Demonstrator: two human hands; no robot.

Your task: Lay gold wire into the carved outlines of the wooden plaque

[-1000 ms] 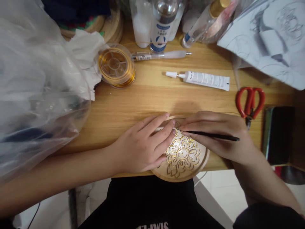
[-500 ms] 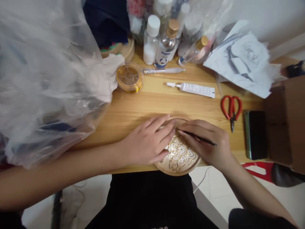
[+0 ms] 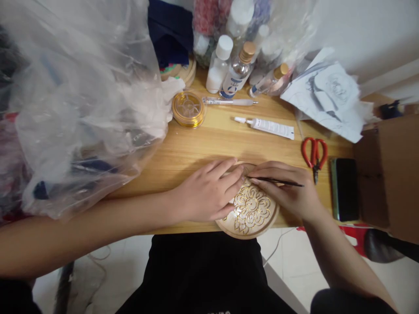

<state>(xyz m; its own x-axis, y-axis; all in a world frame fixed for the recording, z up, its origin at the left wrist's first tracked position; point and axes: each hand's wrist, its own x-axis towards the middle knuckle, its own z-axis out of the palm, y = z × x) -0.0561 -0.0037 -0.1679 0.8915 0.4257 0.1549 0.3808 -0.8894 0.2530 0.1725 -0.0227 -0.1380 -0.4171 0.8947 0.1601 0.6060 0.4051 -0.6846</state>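
Note:
A round wooden disc (image 3: 252,207) with a raised rim lies at the table's front edge, its lower part past the edge. Gold outlines on it form a flower with petals and leaves. My left hand (image 3: 209,192) rests over the disc's left side, fingers spread. My right hand (image 3: 288,187) pinches a thin dark tool (image 3: 281,181) like tweezers, its tip at the upper part of the disc, close to my left fingertips. What lies right at the tip is too small to make out.
Behind the disc are a spool of gold wire (image 3: 188,109), a pen (image 3: 229,101), a white tube (image 3: 271,127) and bottles (image 3: 234,76). Red-handled pliers (image 3: 314,157), a phone (image 3: 345,189) and a cardboard box (image 3: 397,174) stand right; plastic bags (image 3: 88,109) fill the left.
The view has shifted slightly, so the table items appear moved. The dark tool lies a little flatter, its tip still at the disc's upper part. My left hand keeps its place on the disc.

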